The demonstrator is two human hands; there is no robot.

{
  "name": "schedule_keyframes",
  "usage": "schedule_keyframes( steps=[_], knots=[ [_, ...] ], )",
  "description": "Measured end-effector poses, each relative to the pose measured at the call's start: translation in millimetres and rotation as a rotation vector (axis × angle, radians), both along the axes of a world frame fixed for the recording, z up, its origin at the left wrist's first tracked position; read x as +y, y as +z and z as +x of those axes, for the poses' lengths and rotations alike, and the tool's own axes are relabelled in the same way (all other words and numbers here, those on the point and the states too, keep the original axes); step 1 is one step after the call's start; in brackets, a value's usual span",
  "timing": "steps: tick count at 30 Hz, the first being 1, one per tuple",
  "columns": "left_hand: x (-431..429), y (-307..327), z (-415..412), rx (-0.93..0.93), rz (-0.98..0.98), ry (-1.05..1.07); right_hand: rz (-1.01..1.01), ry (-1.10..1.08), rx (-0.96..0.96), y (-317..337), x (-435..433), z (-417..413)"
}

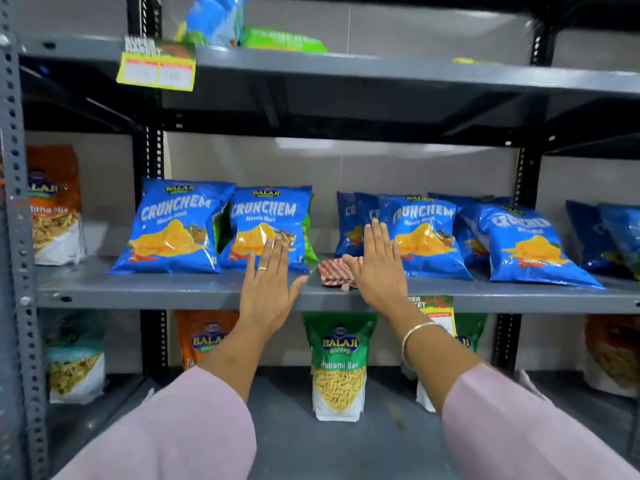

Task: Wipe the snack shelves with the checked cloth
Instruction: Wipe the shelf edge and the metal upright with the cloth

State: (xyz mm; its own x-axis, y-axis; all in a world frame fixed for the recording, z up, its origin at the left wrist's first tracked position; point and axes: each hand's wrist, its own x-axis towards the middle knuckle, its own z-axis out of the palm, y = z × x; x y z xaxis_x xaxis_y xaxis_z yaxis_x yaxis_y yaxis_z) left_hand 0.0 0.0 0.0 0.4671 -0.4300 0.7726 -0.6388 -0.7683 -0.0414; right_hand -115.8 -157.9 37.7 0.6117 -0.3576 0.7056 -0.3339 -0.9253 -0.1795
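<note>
Both hands are flat and released: left hand [266, 289] against a blue packet [266, 230], right hand [377, 268] beside the checked cloth [334, 271] on the middle shelf [138, 289]. Wiping looks barely begun; 2 other shelves remain.

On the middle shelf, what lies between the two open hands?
In the head view, the checked cloth lies on the grey shelf between the left hand and right hand, partly under the right palm.

1. A pale grey wall [398, 168] runs behind the rack, with a soft glare of overhead light on it.
2. Dark slotted uprights [152, 157] stand against the wall; a grey perforated post [17, 237] rises at the left edge.
3. A yellow price tag [156, 72] hangs from the upper ledge.
4. The underside above is shadowed.
</note>
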Motion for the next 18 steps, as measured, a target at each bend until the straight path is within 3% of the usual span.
schedule_keyframes(
  steps=[6,12,18],
  knots=[
    [-4,-14,12,0.064,0.081,0.017,0.133,0.025,0.135,10,-5,29],
    [-8,-17,18,-0.013,-0.068,-0.025,0.357,0.053,0.189,21,-9,53],
    [-7,-16,20,-0.066,-0.105,-0.02,0.376,0.001,0.36,29,-6,68]
  ],
)
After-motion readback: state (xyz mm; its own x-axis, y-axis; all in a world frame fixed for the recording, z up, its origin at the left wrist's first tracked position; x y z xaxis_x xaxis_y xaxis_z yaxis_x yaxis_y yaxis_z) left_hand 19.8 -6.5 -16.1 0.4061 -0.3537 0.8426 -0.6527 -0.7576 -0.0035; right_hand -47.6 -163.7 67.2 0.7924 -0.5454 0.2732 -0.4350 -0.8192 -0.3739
